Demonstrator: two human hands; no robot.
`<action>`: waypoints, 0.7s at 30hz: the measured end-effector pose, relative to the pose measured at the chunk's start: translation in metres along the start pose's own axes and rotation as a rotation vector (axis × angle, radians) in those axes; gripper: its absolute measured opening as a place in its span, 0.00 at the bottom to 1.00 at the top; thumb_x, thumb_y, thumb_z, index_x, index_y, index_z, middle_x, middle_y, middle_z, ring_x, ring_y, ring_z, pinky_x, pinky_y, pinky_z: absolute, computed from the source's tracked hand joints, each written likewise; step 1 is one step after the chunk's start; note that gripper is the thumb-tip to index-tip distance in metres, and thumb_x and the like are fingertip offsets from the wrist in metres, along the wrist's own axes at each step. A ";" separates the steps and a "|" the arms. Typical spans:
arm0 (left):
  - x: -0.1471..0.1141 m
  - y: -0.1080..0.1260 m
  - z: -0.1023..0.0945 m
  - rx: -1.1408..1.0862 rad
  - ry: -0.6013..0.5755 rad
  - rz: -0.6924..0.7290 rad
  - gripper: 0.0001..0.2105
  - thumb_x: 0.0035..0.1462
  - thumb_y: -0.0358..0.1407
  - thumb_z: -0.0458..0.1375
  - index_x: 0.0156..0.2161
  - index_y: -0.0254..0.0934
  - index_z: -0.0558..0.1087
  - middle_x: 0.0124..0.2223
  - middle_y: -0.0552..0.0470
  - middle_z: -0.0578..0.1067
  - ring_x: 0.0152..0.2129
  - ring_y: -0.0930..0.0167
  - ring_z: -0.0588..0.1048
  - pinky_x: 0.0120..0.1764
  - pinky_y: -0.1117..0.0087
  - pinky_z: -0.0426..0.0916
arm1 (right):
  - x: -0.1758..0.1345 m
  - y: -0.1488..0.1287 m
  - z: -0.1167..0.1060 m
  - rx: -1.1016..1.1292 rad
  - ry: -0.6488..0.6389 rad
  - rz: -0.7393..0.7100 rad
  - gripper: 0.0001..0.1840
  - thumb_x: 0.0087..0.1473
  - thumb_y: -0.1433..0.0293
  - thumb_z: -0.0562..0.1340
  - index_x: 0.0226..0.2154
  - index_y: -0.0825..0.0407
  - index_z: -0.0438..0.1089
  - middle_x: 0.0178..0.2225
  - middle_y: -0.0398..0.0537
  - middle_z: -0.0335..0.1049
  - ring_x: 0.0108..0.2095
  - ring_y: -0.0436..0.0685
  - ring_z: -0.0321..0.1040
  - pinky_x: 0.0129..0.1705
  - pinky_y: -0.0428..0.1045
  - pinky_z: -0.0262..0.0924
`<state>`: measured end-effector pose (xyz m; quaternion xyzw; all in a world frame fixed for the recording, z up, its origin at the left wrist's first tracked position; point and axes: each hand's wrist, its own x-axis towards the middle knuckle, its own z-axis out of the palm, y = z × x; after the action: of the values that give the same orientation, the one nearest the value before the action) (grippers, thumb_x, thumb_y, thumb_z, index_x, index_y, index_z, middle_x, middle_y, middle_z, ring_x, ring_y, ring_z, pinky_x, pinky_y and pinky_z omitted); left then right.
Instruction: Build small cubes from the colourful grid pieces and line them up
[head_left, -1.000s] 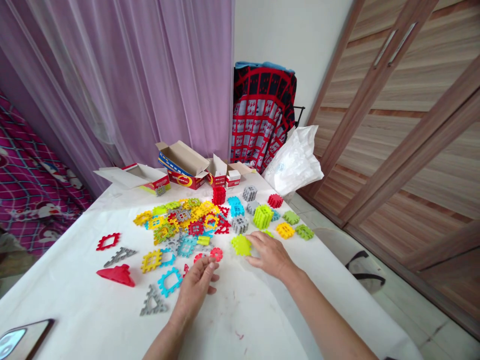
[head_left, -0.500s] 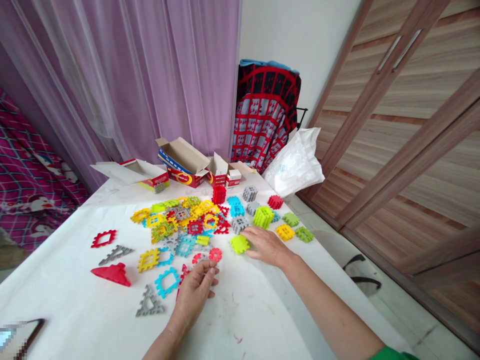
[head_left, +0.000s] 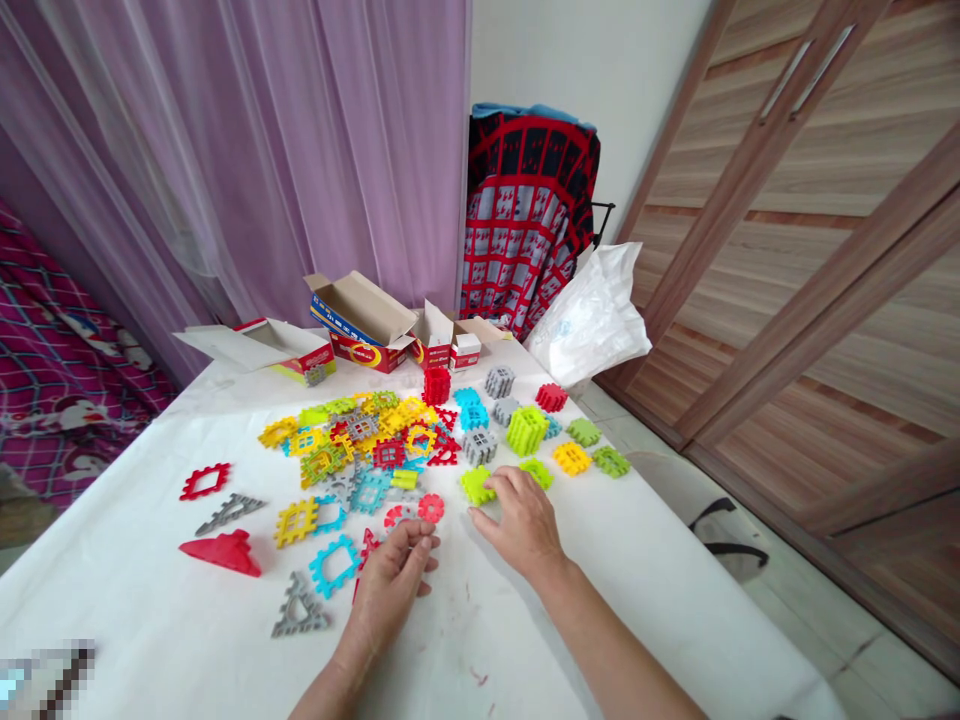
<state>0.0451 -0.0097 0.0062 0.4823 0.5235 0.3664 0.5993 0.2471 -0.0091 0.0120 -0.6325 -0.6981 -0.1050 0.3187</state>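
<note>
My right hand (head_left: 521,520) is open above the table, with thumb and fingers apart. Its fingertips are right at the edge of a lime-green notched plastic building piece (head_left: 477,486); whether they touch it I cannot tell. Behind the knuckles lies another lime-green piece (head_left: 537,473). Loosely curled, my left hand (head_left: 397,565) rests with gaps between its fingers and nothing visible in them. It partly covers a red piece (head_left: 367,548). Just beyond its fingertips are red round pieces (head_left: 430,508). A lime-green stack (head_left: 527,430) and a grey stack (head_left: 479,446) stand past the right hand.
A heap of mixed toy pieces (head_left: 364,428) spreads left of centre on the white-covered table (head_left: 150,620). Opened boxes (head_left: 367,320) line the back edge. A white plastic bag (head_left: 589,320) sits at the back right corner. Yellow (head_left: 572,458) and green pieces lie near the right edge.
My right hand has drawn slightly toward me, its fingers now bent near the lime-green piece. Another lime-green piece, hidden before, now shows behind it. The left hand stays put.
</note>
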 end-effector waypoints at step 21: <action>-0.002 0.003 0.002 0.012 0.004 0.015 0.23 0.40 0.55 0.62 0.36 0.39 0.71 0.35 0.50 0.77 0.26 0.70 0.75 0.22 0.74 0.67 | 0.001 0.006 0.010 -0.029 -0.021 0.038 0.07 0.48 0.70 0.64 0.33 0.50 0.69 0.37 0.48 0.70 0.40 0.58 0.66 0.44 0.51 0.58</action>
<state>0.0465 -0.0107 0.0092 0.4889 0.5233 0.3687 0.5926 0.2494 -0.0018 0.0035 -0.6513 -0.6877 -0.1022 0.3041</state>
